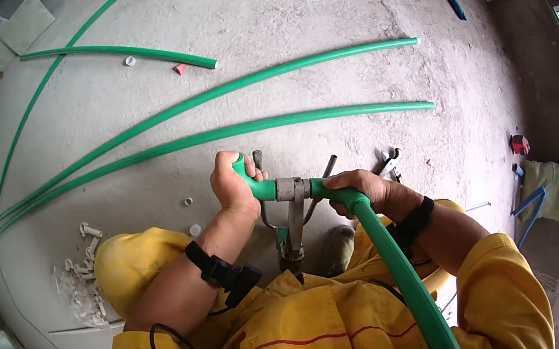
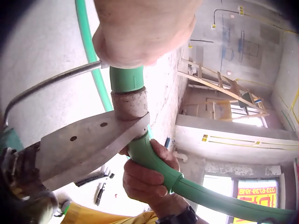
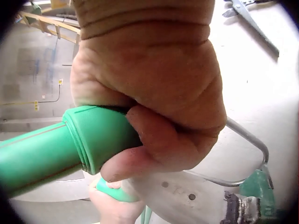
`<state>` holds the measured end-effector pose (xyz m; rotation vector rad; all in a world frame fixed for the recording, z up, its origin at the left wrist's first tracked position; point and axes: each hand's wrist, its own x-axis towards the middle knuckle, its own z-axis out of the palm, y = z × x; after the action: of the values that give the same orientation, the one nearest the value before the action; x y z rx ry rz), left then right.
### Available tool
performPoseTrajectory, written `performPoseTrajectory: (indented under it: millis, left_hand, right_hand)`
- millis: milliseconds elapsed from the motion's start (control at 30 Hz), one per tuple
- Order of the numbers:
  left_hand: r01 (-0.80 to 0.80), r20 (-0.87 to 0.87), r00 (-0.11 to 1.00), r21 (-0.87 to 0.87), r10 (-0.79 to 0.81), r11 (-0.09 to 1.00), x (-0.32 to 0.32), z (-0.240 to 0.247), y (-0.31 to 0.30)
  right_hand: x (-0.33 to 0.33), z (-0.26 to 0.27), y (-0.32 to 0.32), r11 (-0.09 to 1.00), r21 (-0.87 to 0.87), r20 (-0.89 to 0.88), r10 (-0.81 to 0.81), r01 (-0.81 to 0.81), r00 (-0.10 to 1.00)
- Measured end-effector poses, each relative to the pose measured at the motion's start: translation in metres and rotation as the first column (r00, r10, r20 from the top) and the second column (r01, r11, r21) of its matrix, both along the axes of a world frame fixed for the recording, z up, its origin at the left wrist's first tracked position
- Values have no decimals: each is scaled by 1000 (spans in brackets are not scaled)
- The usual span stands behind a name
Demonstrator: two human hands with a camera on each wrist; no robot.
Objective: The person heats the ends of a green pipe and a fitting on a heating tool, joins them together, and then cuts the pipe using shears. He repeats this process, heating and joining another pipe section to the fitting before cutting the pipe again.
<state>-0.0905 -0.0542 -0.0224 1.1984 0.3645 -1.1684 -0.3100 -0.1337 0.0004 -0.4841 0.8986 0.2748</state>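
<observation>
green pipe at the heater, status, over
Left hand grips short green fitting; right hand grips green pipe at its elbow end. Both pressed onto heater head. Nothing blocking.

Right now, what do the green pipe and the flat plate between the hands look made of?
Green pipe: looks plastic, matte, uniform green, with a molded collar. Flat plate: bare grey metal, dull and scuffed, drilled holes; steel or aluminium, cannot tell.

right hand (image 3: 149, 84) grips green pipe collar (image 3: 98, 135) | metal plate (image 3: 187, 193) below | lower hand (image 3: 110, 210), probably left, holds green piece (image 3: 114, 192)
</observation>
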Motion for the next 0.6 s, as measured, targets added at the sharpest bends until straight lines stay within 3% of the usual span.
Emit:
performPoseTrajectory:
  millis: [233,300,600]
  left_hand:
    - [5,-6,1000,-9,-5,1000,-1,-3,-2]
    - [-2,-13,1000,0,2,1000,-2,-2,-2]
    - [76,19,997,-56,-75,995,1,-12,4]
  right_hand:
    - [-3,-2,3,998,36,-15,-56,56,998]
    - [1,5,-2,998,-37,-52,43,-45,998]
    - [-3,0,-2,996,-62,-15,69,-69,998]
